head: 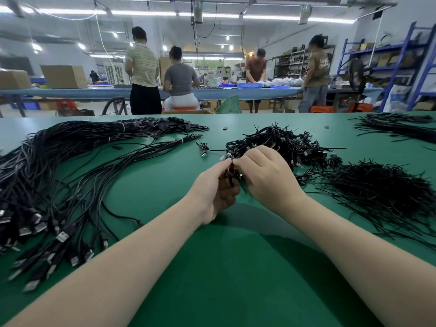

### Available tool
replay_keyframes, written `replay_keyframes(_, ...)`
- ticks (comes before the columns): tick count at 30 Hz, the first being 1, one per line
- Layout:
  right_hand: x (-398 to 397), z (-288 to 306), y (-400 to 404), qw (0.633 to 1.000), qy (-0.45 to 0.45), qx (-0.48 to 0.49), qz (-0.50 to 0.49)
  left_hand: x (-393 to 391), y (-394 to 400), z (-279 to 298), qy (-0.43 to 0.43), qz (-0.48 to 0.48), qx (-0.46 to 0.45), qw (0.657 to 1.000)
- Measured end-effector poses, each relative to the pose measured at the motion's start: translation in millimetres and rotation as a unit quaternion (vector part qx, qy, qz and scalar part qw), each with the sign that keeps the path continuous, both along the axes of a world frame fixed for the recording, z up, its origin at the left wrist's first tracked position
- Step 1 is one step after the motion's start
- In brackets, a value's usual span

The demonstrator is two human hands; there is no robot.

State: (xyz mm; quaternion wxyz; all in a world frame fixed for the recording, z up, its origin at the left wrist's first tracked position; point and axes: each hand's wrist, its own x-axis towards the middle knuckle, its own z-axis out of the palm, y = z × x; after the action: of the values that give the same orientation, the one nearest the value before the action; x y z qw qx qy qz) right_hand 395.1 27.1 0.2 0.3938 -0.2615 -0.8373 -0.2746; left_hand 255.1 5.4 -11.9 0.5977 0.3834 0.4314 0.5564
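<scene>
A coiled cable (232, 177) is pinched by the curled fingers (224, 165) of the left hand (212, 192) and the right hand (266, 175), midway between the side edges of the surface (212, 267).

Bright overhead tube lighting, soft arm shadows on table (236, 267), wide-angle edge bending, background slightly soft.

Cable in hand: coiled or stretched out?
Coiled: the cable sits as a tight bundle pinched between left hand and right hand.
</scene>
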Motion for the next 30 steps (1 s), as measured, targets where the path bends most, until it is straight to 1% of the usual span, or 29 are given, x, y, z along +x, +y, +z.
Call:
replay_keyframes(1, 1.6, -0.8, 0.1, 1.0, -0.003, 0.004, 0.0, 0.1, -1.6, 0.4, -0.026, -0.025, -0.02, 0.999)
replay_keyframes(2, 2.4, -1.7, -0.1, 1.0, 0.003, -0.001, 0.001, 0.1, -1.7, -0.3, -0.026, -0.032, -0.024, 0.999)
replay_keyframes(3, 2.7, -2.6, -0.2, 1.0, 0.012, -0.012, 0.004, 0.4, -1.6, -0.5, -0.008, -0.022, -0.015, 1.0)
replay_keyframes(5, 2.0, -3.4, -0.3, 0.999, 0.03, -0.041, 0.011, 2.4, -0.4, -3.0, 0.088, 0.04, 0.04, 0.995)
replay_keyframes(7, 1.2, -3.2, -0.2, 0.997, 0.056, -0.059, 0.013, 3.9, 1.2, -6.3, 0.174, 0.114, 0.1, 0.973)
replay_keyframes(9, 1.3, -2.4, 0.8, 0.993, 0.094, -0.064, 0.013, 1.3, 2.5, -9.9, 0.191, 0.162, 0.135, 0.959)
replay_keyframes(10, 1.5, -1.7, 1.3, 0.992, 0.106, -0.065, 0.014, -1.3, 3.5, -13.0, 0.202, 0.177, 0.166, 0.949)
replay_keyframes(11, 1.5, -1.4, 1.4, 0.991, 0.114, -0.065, 0.016, -4.0, 3.0, -14.7, 0.231, 0.182, 0.216, 0.931)
replay_keyframes(13, 0.8, -2.0, 0.6, 0.99, 0.12, -0.069, 0.016, -7.6, 2.1, -16.0, 0.317, 0.194, 0.305, 0.877)
replay_keyframes(14, 0.8, -2.4, 0.3, 0.99, 0.12, -0.071, 0.016, -7.9, 1.5, -15.2, 0.356, 0.199, 0.333, 0.85)
replay_keyframes(15, 1.2, -2.6, 0.0, 0.99, 0.118, -0.074, 0.018, -7.9, 2.5, -15.3, 0.383, 0.207, 0.347, 0.831)
replay_keyframes(16, 1.8, -2.8, -0.6, 0.99, 0.114, -0.081, 0.021, -7.8, 4.3, -15.7, 0.393, 0.211, 0.348, 0.825)
replay_keyframes(19, 1.9, -3.4, -0.4, 0.988, 0.113, -0.103, 0.024, -9.9, 7.5, -18.2, 0.393, 0.22, 0.35, 0.822)
replay_keyframes(20, 0.8, -3.3, 0.1, 0.986, 0.122, -0.113, 0.023, -10.5, 7.2, -18.3, 0.39, 0.22, 0.352, 0.822)
replay_keyframes(21, -1.1, -3.5, 0.7, 0.983, 0.137, -0.123, 0.025, -10.5, 6.4, -17.8, 0.379, 0.215, 0.348, 0.83)
replay_keyframes(23, -4.9, -4.1, 1.3, 0.977, 0.167, -0.13, 0.031, -7.5, 4.5, -15.4, 0.328, 0.198, 0.32, 0.866)
replay_keyframes(25, -6.1, -4.0, 1.5, 0.976, 0.175, -0.124, 0.037, -2.1, 4.5, -13.9, 0.267, 0.178, 0.281, 0.904)
replay_keyframes(27, -5.5, -3.3, 1.6, 0.983, 0.148, -0.106, 0.039, 4.4, 3.3, -10.6, 0.218, 0.161, 0.227, 0.935)
replay_keyframes(28, -4.3, -2.8, 2.1, 0.988, 0.123, -0.086, 0.037, 6.9, 2.6, -7.8, 0.181, 0.144, 0.191, 0.954)
replay_keyframes(30, -1.4, -2.0, 3.6, 0.997, 0.066, -0.035, 0.034, 7.7, 0.4, -2.8, 0.073, 0.081, 0.111, 0.988)
